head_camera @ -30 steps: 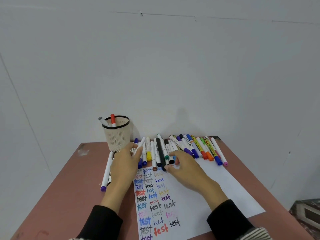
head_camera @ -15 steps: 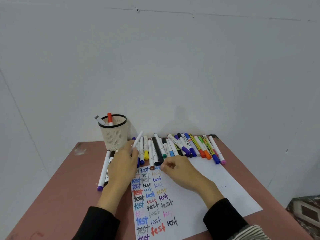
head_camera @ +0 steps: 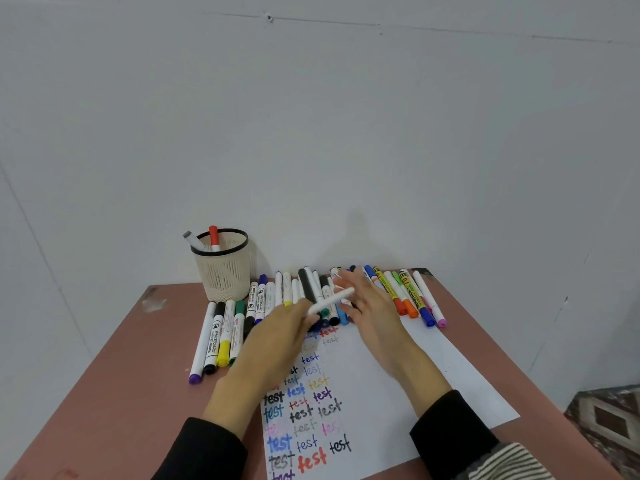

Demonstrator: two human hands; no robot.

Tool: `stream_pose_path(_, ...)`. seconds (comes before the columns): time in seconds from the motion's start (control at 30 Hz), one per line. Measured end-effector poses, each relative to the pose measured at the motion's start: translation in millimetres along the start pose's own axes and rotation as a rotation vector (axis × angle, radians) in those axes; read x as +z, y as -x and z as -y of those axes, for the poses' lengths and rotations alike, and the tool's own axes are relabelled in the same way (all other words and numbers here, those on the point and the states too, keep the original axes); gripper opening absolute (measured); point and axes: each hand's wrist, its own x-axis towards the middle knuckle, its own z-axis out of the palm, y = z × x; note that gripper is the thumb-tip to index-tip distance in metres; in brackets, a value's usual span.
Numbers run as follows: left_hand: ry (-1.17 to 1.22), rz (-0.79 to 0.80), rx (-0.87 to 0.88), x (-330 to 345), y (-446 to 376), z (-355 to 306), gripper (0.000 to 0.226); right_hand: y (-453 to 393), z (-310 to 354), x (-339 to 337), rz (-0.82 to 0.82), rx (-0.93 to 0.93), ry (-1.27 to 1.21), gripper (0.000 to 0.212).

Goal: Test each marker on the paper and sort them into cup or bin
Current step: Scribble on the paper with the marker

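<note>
Markers [head_camera: 408,299] lie in a long row along the far edge of the counter [head_camera: 114,393], from beside the mesh cup [head_camera: 225,268] at far left across to the right, and the white marker [head_camera: 330,301] I am watching has just shifted: half a second ago my left hand [head_camera: 277,337] held it up near the cup, and now it lies slanted across the middle of the row, pinched at its near end by that hand. My right hand [head_camera: 374,306], which was curled low on the paper [head_camera: 398,393], has lifted over the row with fingers spread and holds nothing. I read this as the two hands meeting to uncap it. I cannot tell whether its cap is on. No bin is in view.
</note>
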Motion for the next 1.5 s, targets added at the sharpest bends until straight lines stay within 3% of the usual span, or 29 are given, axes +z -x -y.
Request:
stream_pose_path(0.1, -0.131, 0.079, 0.035, 2, 1, -15, 0.020, 3, 7, 2, -0.020, 0.043, -0.443, 0.037)
stream_pose_path(0.17, -0.174, 0.096, 0.072, 4, 1, -21, 0.025, 3, 9, -1, -0.097, 0.056, -0.633, 0.051)
stream_pose_path(0.37, -0.203, 0.122, 0.177, 13, 1, -33, 0.031, 2, 13, -9, -0.214, 0.094, -0.690, 0.062)
stream_pose_path(0.5, -0.176, 0.100, 0.162, 16, 2, -30, 0.038, 3, 15, -9, -0.199, 0.050, -0.651, 0.059)
stream_pose_path(0.57, -0.128, 0.062, 0.139, 13, 2, -26, 0.037, 4, 17, -5, -0.122, 0.026, -0.603, 0.040)
stream_pose_path(0.6, -0.117, 0.036, 0.130, 10, 2, -24, 0.036, 5, 18, -2, -0.085, 0.016, -0.518, 0.029)
stream_pose_path(0.7, -0.135, -0.039, 0.121, 2, 4, -20, 0.042, 8, 13, 3, -0.026, 0.013, 0.014, 0.049)
stream_pose_path(0.8, -0.199, -0.075, 0.143, 1, 6, -22, 0.054, 11, 8, 7, 0.041, 0.032, 0.322, 0.046)
stream_pose_path(0.93, -0.118, -0.116, 0.090, 1, 1, -15, 0.032, 9, 5, 2, -0.028, 0.009, 0.285, 0.060)
stream_pose_path(1.03, 0.233, -0.211, -0.011, -1, 1, -3, 0.015, 5, 5, -6, -0.201, -0.044, 0.168, 0.079)
stream_pose_path(1.13, 0.621, -0.347, -0.178, 0, 0, 4, 0.013, 2, 4, -11, -0.200, 0.018, 0.055, 0.091)
stream_pose_path(1.2, 0.742, -0.357, -0.253, 5, -2, 5, 0.014, 2, 0, -8, -0.183, 0.066, 0.066, 0.081)
stream_pose_path(1.33, 0.825, -0.319, -0.263, 15, -4, 6, 0.035, 2, -9, -4, -0.153, 0.056, 0.192, 0.037)
stream_pose_path(1.5, 0.798, -0.343, -0.214, 15, -4, 5, 0.045, 4, -20, -4, -0.116, -0.007, 0.361, 0.036)
